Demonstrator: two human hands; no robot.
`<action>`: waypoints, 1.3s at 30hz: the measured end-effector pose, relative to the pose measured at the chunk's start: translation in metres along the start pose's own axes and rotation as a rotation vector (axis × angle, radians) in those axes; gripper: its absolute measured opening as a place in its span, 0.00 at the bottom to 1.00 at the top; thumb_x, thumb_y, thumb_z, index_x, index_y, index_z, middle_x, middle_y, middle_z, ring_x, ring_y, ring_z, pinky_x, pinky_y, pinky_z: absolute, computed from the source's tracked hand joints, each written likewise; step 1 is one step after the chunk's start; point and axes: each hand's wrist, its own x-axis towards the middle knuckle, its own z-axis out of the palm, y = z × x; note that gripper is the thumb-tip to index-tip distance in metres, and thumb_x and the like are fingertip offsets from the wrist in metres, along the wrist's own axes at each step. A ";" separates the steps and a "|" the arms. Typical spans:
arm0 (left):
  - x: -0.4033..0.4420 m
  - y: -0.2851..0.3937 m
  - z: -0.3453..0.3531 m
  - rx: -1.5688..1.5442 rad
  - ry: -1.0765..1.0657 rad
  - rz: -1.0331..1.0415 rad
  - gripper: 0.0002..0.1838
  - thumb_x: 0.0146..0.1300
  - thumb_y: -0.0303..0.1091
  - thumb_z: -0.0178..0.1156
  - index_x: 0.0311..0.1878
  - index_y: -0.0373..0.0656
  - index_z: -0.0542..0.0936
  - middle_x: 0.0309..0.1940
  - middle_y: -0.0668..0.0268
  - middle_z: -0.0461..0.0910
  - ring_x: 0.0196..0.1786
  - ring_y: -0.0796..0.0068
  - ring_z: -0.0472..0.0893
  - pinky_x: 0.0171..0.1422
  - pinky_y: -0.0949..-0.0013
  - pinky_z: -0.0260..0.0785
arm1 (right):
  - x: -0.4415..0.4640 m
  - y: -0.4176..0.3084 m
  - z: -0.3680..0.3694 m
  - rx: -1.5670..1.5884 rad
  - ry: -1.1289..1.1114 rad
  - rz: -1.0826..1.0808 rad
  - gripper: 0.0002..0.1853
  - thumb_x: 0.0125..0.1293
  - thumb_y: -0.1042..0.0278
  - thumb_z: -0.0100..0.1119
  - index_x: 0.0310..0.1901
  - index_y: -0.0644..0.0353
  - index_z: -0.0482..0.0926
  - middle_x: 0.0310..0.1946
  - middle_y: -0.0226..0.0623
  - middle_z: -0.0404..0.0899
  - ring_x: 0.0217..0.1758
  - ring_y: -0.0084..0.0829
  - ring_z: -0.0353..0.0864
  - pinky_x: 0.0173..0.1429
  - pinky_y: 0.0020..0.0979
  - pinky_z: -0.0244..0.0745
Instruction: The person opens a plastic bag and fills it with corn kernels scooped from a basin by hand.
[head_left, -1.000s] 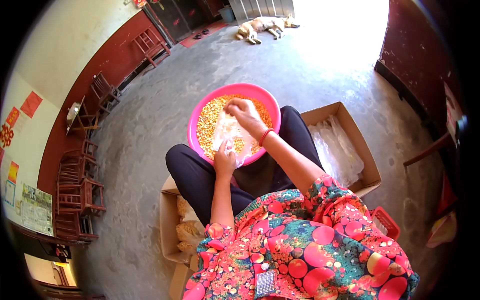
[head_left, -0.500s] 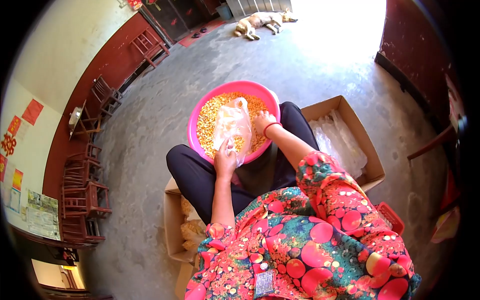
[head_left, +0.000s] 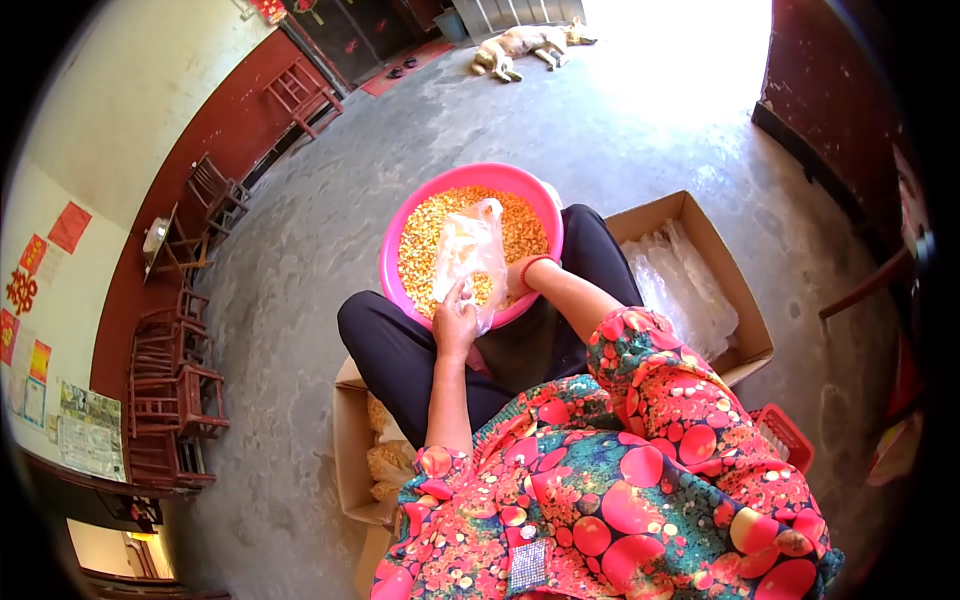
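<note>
A pink basin (head_left: 394, 276) of orange-yellow kernels (head_left: 425, 225) rests at my lap between my knees. My left hand (head_left: 456, 318) pinches the lower edge of a clear plastic bag (head_left: 470, 243), which lies over the kernels. At the basin's right side, my right hand (head_left: 519, 278) reaches down among the kernels beside the bag. Its fingers are hidden behind the bag and in the kernels, so their pose does not show. A red band circles the right wrist.
Right of my knee, a cardboard box (head_left: 742, 300) holds clear plastic bags (head_left: 680, 290). Another box (head_left: 350, 450) at my left holds filled bags (head_left: 390, 462). Wooden chairs (head_left: 180, 400) line the left wall. A dog (head_left: 525, 45) lies on the floor ahead.
My right hand has left the top of the bag and moved down to the right, into the kernels. My left hand keeps its hold on the bag, which now lies spread out.
</note>
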 end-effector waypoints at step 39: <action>0.003 -0.008 0.005 0.028 0.076 0.008 0.25 0.44 0.25 0.48 0.51 0.36 0.70 0.37 0.51 0.77 0.33 0.65 0.78 0.39 0.69 0.69 | -0.122 -0.010 -0.120 2.205 0.891 -0.683 0.09 0.57 0.70 0.48 0.33 0.68 0.73 0.29 0.41 0.75 0.32 0.30 0.76 0.38 0.26 0.77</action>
